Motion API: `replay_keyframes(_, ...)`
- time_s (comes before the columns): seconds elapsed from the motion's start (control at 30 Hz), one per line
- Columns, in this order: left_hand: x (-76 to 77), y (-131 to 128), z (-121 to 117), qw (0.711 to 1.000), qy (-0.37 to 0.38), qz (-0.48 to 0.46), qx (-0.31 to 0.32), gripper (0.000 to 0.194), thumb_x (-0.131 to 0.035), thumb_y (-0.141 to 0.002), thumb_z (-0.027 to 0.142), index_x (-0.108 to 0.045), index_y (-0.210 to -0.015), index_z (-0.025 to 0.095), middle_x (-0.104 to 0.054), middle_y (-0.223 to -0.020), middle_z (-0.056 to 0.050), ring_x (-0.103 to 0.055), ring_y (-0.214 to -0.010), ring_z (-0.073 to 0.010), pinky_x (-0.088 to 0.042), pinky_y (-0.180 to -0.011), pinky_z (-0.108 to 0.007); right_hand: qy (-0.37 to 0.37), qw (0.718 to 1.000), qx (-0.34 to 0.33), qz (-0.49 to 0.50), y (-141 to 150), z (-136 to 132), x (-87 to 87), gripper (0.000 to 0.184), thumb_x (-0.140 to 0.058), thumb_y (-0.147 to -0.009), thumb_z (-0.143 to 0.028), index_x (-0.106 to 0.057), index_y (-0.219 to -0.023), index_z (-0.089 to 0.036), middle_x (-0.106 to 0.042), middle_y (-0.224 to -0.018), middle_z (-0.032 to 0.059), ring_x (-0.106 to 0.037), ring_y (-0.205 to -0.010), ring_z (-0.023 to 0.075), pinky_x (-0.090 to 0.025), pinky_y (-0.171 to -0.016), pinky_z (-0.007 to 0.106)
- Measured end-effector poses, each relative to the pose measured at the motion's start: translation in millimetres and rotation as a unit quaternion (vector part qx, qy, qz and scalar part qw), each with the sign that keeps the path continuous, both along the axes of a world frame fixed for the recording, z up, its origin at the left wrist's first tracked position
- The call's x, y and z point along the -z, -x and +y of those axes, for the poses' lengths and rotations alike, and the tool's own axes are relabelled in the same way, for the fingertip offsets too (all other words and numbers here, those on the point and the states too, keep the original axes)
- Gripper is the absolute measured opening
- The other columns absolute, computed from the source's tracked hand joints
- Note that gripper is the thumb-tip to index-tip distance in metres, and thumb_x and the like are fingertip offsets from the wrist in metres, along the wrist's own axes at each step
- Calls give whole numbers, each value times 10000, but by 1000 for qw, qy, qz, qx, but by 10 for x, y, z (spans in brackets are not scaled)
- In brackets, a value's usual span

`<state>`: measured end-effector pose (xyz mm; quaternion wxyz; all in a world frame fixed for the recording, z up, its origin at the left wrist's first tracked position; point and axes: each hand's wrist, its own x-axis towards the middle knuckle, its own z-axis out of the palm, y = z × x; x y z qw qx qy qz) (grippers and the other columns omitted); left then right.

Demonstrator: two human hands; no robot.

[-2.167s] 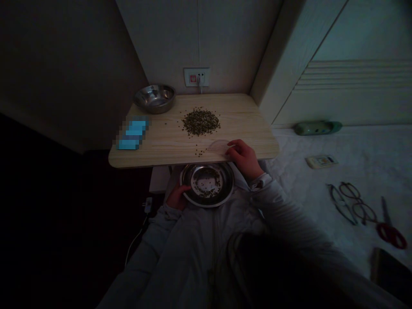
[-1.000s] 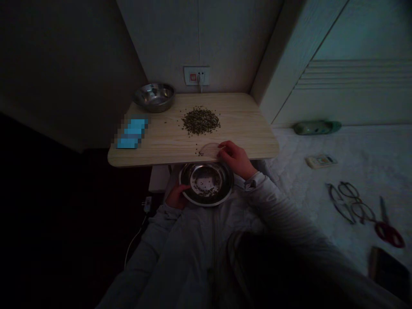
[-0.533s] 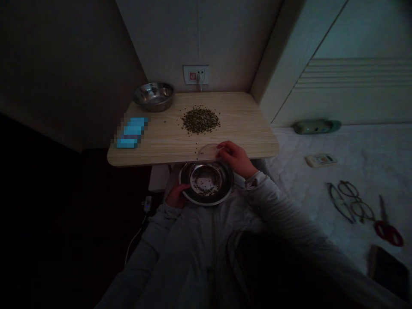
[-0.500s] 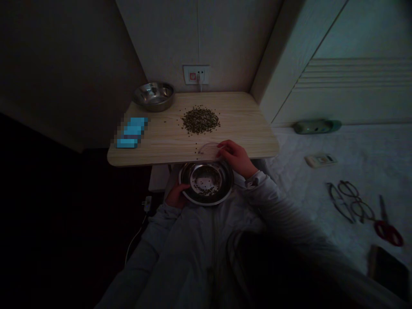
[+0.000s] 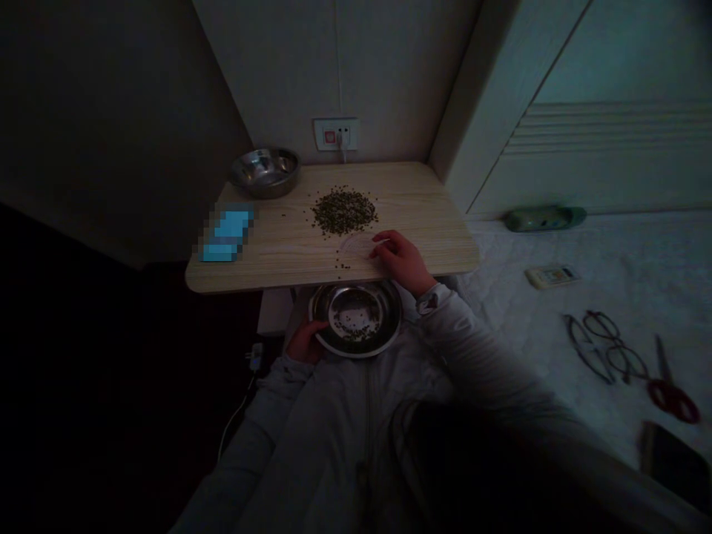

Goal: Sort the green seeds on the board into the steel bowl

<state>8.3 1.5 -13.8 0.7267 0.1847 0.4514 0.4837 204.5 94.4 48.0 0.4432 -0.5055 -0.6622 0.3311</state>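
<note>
My right hand (image 5: 405, 261) is over the front of a small wooden table (image 5: 423, 200), pinching a clear, round-edged piece like a plastic lid (image 5: 356, 243). Just beyond that piece lies a heap of small dark green beans or grains (image 5: 343, 211). A few stray grains (image 5: 342, 267) lie between it and the table's front edge. Below the edge, over my lap, my left hand (image 5: 305, 341) grips the left rim of a steel bowl (image 5: 383, 343). Grains lie scattered across the bottom of this bowl.
A second steel bowl (image 5: 267, 184) stands at the table's back left, with a lit, blurred-out phone (image 5: 227, 233) before it. A wall socket (image 5: 336, 135) is behind. On the white bedding lie a remote control (image 5: 552, 276), glasses (image 5: 612, 345), red-handled scissors (image 5: 672, 399) and a green case (image 5: 544, 217).
My right hand has moved the clear piece away from the table's front edge, closer to the heap. Some stray grains now show near the edge. My left hand keeps holding the bowl.
</note>
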Motion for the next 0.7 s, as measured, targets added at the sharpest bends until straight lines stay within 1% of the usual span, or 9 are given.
replay_keyframes(0.13, -32, -11, 0, 1000, -12, -1, -5, 147, -598, -502, 129, -634, -639, 171, -661, -636, -42, -538, -985, -290, -433, -811, -370, -4, 1000, 12, -16, 100, 48, 4, 222, -429, -715, -243, -525, -903, -175, -618, -671, -16, -516, -589, 107, -385, -610, 241)
replay_keyframes(0.3, -58, -20, 3, 1000, -10, -1, -11, 192, -596, -501, 120, -641, -676, 184, -667, -663, -33, -517, -1021, -285, -430, -818, -372, -12, 998, 19, -66, 140, 8, 7, 238, -413, -731, -246, -533, -924, -176, -623, -689, -6, -536, -627, 117, -382, -614, 241)
replay_keyframes(0.4, -56, -17, 1, 1000, -9, 2, -14, 193, -607, -501, 129, -641, -683, 185, -670, -674, -33, -513, -1027, -282, -429, -821, -365, -12, 996, 21, -82, 131, -1, 17, 239, -424, -729, -256, -538, -923, -177, -620, -689, -4, -537, -633, 123, -378, -612, 244)
replay_keyframes(0.53, -61, 2, -18, 999, -10, 15, -30, 243, -626, -491, 128, -638, -724, 193, -665, -662, -13, -528, -1005, -273, -423, -825, -351, -11, 994, 28, -102, 134, 10, 28, 249, -430, -723, -259, -541, -933, -184, -604, -674, -10, -516, -610, 124, -360, -587, 244)
replay_keyframes(0.7, -88, 39, -62, 999, -4, 21, -39, 293, -633, -482, 116, -630, -765, 192, -667, -697, -18, -542, -975, -282, -436, -796, -354, -9, 992, 33, -124, 147, 8, 25, 255, -427, -724, -254, -546, -940, -189, -584, -666, -10, -493, -594, 125, -340, -573, 246)
